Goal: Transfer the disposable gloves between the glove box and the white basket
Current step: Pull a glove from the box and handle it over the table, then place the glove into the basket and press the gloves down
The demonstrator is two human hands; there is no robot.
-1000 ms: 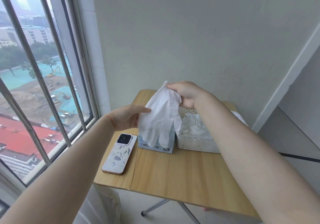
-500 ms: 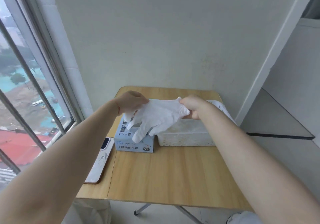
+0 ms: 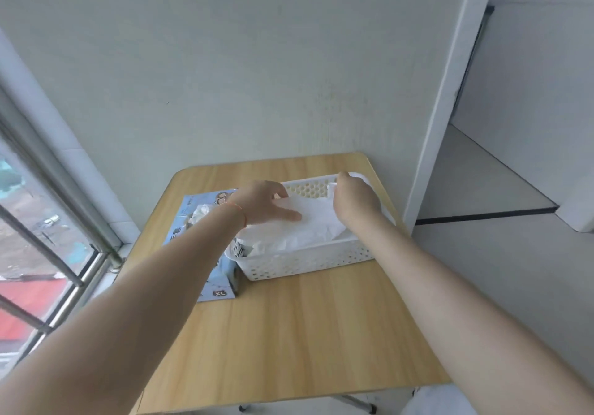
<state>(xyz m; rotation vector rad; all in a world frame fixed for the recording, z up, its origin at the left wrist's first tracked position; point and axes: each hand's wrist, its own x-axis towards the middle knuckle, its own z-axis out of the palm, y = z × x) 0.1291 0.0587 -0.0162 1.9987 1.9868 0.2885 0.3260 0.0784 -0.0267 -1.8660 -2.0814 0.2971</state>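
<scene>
A white perforated basket [image 3: 308,262] stands on the wooden table [image 3: 305,334], holding a pile of white disposable gloves. The top glove [image 3: 316,218] lies spread over the pile. My left hand [image 3: 262,202] rests flat on its left part, fingers spread. My right hand [image 3: 352,197] pinches the glove's right end over the basket's far right corner. The blue glove box [image 3: 221,281], marked XL, lies to the left of the basket, partly hidden by my left forearm. A crumpled white glove [image 3: 201,213] sticks out of its opening.
The table stands against a pale wall. A window with metal bars [image 3: 54,263] runs along the left. A white door frame [image 3: 450,93] and open floor lie to the right.
Both hands carried the glove from above the box rightward and down onto the pile in the basket. The view swung right, so the phone is out of sight.
</scene>
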